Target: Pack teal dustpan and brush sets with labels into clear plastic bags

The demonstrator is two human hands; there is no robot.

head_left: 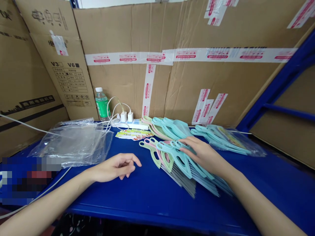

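Over the blue table (118, 200), my left hand (116, 167) is held with loosely curled fingers and nothing visible in it. My right hand (204, 154) lies on the near pile of light-blue plastic pieces (180, 160) with ring-shaped ends, its fingers spread apart over their upper ends. Green and pink pieces (154, 155) lie at the pile's left side, with thin grey strips (184, 180) fanned out below. Behind is a second pile of light-blue, pink and green pieces (169, 127).
Clear plastic bags (73, 141) lie at left. A green bottle (102, 105) and a white power strip (135, 124) with cables stand behind, near printed cards (133, 134). Bagged light-blue pieces (228, 139) lie at right. Cardboard walls (118, 85) enclose the back.
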